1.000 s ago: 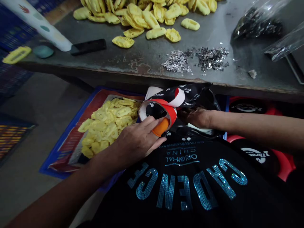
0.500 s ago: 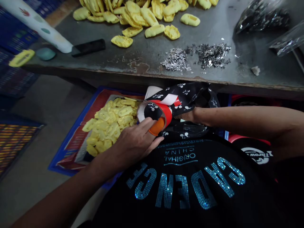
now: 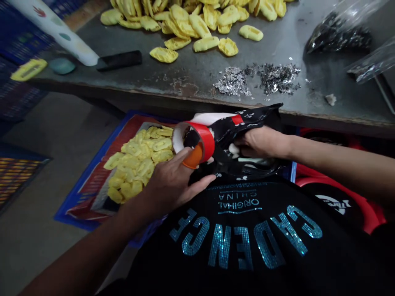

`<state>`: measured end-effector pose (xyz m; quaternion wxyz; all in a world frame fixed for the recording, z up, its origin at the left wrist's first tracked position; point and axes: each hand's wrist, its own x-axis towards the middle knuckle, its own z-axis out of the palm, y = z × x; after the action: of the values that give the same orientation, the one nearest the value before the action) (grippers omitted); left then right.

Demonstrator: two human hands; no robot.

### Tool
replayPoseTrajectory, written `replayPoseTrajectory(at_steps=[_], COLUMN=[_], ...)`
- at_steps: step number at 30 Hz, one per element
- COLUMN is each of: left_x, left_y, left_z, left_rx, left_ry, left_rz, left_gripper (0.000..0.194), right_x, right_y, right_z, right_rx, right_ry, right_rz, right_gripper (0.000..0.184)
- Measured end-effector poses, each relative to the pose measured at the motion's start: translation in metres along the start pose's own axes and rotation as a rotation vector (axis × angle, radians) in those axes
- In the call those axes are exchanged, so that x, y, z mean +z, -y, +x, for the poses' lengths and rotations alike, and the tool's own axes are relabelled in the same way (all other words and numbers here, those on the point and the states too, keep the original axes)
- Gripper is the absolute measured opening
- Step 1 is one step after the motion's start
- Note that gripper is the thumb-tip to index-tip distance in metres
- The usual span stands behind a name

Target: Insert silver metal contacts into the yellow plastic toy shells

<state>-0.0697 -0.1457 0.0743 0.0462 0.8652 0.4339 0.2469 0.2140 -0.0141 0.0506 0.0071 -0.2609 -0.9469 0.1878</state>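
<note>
A roll of red tape (image 3: 205,137) is held at its lower left by my left hand (image 3: 168,181), the fingers closed round its edge and the thumb stretched out below. An orange curved piece (image 3: 194,157) sits against the roll by those fingers. Just right of the roll lies a black bag with white prints (image 3: 226,130), its mouth open on my lap. Inside that mouth my right hand (image 3: 262,142) has its fingers curled down, the tips partly hidden. Small white things (image 3: 233,149) show beside them; I cannot make out what the fingers grip.
Yellow moulded pieces (image 3: 131,164) fill a blue crate (image 3: 70,205) at lower left. Along the metal table (image 3: 123,82) lie more yellow pieces (image 3: 205,43), small silvery bits (image 3: 234,81), a black-handled tool (image 3: 120,60) and clear plastic bags (image 3: 345,35). The table edge runs just beyond my hands.
My right hand has drawn back partly from inside the bag, showing its back and knuckles. The bag's flap has risen and its mouth is wider. My left hand and the roll moved slightly left.
</note>
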Motion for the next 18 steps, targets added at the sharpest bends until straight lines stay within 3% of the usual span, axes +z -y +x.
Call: replayPoseTrajectory(at_steps=[3, 5, 8, 12, 15, 18], left_x=[-0.019, -0.030, -0.036, -0.030, -0.021, -0.014], left_y=[-0.002, -0.004, -0.004, 0.000, 0.003, 0.006], left_z=[0.013, 0.025, 0.048, 0.080, 0.099, 0.111], left_rx=[-0.260, -0.393, -0.445, -0.396, -0.386, -0.381], left_ry=[-0.038, -0.147, -0.271, -0.249, -0.208, -0.220], left_rz=[-0.277, -0.443, -0.614, -0.771, -0.936, -1.092], left_gripper=[0.024, 0.017, 0.018, 0.024, 0.036, 0.044], right_x=[-0.031, -0.052, -0.088, -0.134, -0.144, -0.128], right_y=[0.006, 0.010, 0.016, 0.025, 0.024, 0.015], right_z=[-0.029, -0.042, -0.052, -0.060, -0.059, -0.048], right_rx=[-0.112, -0.157, -0.036, 0.108, 0.064, 0.019], right_ry=[-0.032, -0.094, -0.167, -0.294, -0.372, -0.422], right_rz=[0.224, 0.307, 0.110, -0.040, 0.197, 0.481], right_gripper=[0.016, 0.019, 0.019, 0.018, 0.020, 0.033])
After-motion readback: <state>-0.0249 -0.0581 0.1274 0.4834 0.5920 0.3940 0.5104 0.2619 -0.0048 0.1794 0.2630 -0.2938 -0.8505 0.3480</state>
